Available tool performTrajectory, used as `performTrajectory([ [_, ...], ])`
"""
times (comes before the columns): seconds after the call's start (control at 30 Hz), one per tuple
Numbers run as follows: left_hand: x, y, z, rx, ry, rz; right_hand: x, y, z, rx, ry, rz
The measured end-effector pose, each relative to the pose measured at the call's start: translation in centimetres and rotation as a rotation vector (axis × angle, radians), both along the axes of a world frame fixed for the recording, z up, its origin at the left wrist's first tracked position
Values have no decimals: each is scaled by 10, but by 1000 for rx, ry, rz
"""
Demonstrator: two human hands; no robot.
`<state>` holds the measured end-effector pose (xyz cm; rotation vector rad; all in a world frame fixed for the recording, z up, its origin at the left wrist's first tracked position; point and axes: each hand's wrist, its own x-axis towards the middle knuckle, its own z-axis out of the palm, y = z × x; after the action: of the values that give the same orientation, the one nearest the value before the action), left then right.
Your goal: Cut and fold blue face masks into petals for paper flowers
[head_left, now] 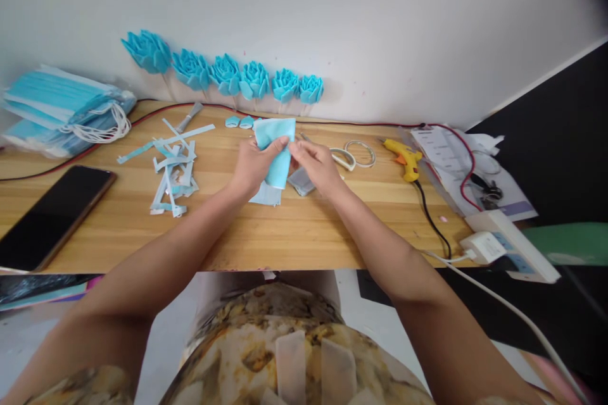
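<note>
My left hand [254, 164] pinches a light blue piece of mask fabric [274, 145] above the wooden table [294, 234]. Thumb and fingers of my right hand [316, 164] close on the same fabric's right edge. More blue fabric [266, 195] lies under my left hand, and a grey-blue piece [300, 183] lies below my right hand. Two small blue petals [240, 121] rest just behind the fabric.
Several blue fabric roses [228, 73] lean on the wall. A mask stack [66, 111] and a phone [52, 215] are at left, cut strips [173, 168] nearby. Scissors [351, 155], a yellow glue gun [403, 158], papers, cables and a power strip [513, 243] lie at right.
</note>
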<state>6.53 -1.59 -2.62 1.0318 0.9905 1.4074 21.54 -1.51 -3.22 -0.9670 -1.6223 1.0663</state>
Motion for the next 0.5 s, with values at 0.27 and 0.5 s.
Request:
performTrajectory([
  [0.27,-1,2,-3,-18,-23,32,3,3,-1,-7,85,-63],
  [0.5,2,-2,-6,19,75,-76,3,4,1,52,93,-178],
])
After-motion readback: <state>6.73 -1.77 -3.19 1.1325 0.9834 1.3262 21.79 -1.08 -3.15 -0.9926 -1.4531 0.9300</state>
